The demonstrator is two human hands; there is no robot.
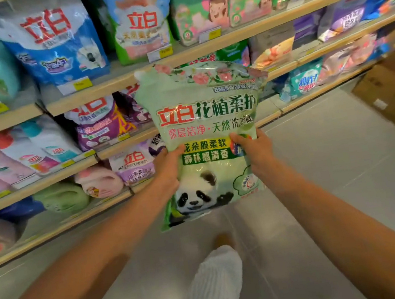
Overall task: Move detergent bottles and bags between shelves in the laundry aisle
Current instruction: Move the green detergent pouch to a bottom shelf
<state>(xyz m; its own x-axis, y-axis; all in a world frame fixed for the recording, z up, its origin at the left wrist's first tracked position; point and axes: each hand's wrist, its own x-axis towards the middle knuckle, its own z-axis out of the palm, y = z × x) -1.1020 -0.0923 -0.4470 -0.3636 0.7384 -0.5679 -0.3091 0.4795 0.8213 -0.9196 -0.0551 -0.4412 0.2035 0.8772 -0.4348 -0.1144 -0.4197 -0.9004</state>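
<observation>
We hold the green bag (205, 132) upright off the shelves (113, 83), left hand (168, 168) and right hand (256, 151) fingers clamped on its sides, likely steadying floppy weight.

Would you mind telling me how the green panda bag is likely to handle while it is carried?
The green panda bag probably flexes: its film looks crinkled. Its glossy surface may be slippery. The left hand and right hand both grip it, hinting at some weight.

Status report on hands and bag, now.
Left hand and right hand both gripping green panda bag, upright, off the shelves. Aisle floor ahead clear; cardboard box far right.
</observation>
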